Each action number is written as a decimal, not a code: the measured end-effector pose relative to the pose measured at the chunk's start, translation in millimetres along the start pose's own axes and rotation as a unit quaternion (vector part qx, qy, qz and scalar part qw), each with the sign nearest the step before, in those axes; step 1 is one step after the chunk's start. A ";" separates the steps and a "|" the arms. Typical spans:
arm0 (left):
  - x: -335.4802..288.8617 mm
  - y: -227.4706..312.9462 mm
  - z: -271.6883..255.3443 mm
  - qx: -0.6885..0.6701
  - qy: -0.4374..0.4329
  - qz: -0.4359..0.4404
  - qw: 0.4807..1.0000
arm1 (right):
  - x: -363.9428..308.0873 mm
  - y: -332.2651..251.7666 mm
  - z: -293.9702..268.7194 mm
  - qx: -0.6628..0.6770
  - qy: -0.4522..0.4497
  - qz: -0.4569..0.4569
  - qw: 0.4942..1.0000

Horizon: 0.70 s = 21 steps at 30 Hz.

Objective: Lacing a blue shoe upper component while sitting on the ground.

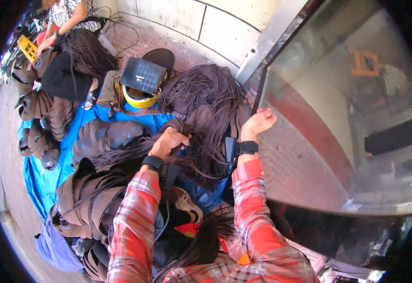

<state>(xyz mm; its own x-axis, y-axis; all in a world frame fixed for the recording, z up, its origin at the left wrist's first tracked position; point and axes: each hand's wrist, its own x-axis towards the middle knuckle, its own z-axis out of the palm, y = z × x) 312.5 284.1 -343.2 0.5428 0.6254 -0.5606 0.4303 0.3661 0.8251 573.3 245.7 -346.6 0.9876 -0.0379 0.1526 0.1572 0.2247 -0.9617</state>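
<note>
My left hand [170,141] is closed around a thick bunch of long, thin dark brown cords [181,126]. Its loose strands trail left and down toward my lap. To the right and raised a little higher, my right hand [261,121] has its fingers curled in; whether a strand sits between them is too small to tell. A large heap of the same cords [203,89] lies just beyond both hands. Stacks of nested brown curved pieces [104,137] rest left of my left hand, and more brown pieces [88,203] lie beside my left forearm.
A blue tarp [41,188] lies under the stacks. Beyond stand a black box [142,75] and a yellow-rimmed container [139,100]. A glass panel [338,108] fills the right side, by a metal post [272,42]. Another person [71,19] sits at the far left, near a dark cord bundle [88,49].
</note>
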 end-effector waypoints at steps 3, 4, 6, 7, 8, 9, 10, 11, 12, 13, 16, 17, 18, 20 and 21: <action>-17.3 -3.0 -1.6 -0.035 0.062 0.083 0.994 | -27.6 -57.3 2.3 -0.053 -0.073 -0.180 0.979; -24.1 0.4 0.3 -0.046 0.071 0.116 0.990 | -25.7 -64.1 2.2 -0.057 -0.095 -0.228 0.967; -45.4 20.6 9.8 -0.090 0.030 0.060 0.994 | -24.0 -75.0 6.7 0.007 -0.108 -0.216 0.970; -48.6 19.3 20.0 -0.089 0.032 0.066 0.993 | -29.4 -78.8 11.7 0.071 -0.126 -0.193 0.970; -49.0 13.3 35.1 -0.161 0.003 0.103 0.981 | -36.5 -81.7 16.3 0.097 -0.119 -0.172 0.973; -51.3 7.0 45.4 -0.232 -0.022 0.140 0.962 | -45.9 -84.2 22.4 0.105 -0.109 -0.146 0.978; -56.2 4.6 56.3 -0.267 -0.079 0.149 0.949 | -46.8 -87.6 23.8 0.128 -0.108 -0.138 0.976; -62.0 1.2 65.1 -0.300 -0.134 0.158 0.931 | -47.7 -90.5 25.9 0.150 -0.107 -0.130 0.974; -70.6 -1.2 74.0 -0.327 -0.134 0.032 0.935 | -43.8 -93.1 29.0 0.150 -0.112 -0.132 0.973; -70.1 -10.1 81.3 -0.334 -0.146 0.043 0.930 | -41.8 -99.4 36.2 0.146 -0.091 -0.116 0.978; -103.4 8.0 73.2 -0.271 -0.212 0.085 0.935 | -26.6 -122.9 50.7 0.172 -0.084 -0.104 0.976; -99.0 4.9 72.3 -0.275 -0.240 0.069 0.928 | -14.6 -134.2 51.6 0.200 -0.094 -0.111 0.969; -105.2 4.3 55.3 -0.203 -0.213 0.128 0.947 | -17.4 -145.0 55.6 0.214 -0.105 -0.133 0.962; -113.7 -2.6 1.6 0.028 -0.099 0.399 0.911 | -33.5 -169.2 55.0 0.209 -0.151 -0.138 0.956; -113.4 -10.3 -28.9 -0.089 -0.069 0.336 0.935 | -47.9 -182.6 53.0 0.198 -0.193 -0.152 0.949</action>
<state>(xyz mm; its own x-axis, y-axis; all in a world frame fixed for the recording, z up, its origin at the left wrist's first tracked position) 225.7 229.3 -286.1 0.7405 0.6653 0.0953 -0.1615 0.0385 0.9861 497.4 258.2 -166.2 0.8113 0.1823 0.5555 0.3484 0.6122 -0.7098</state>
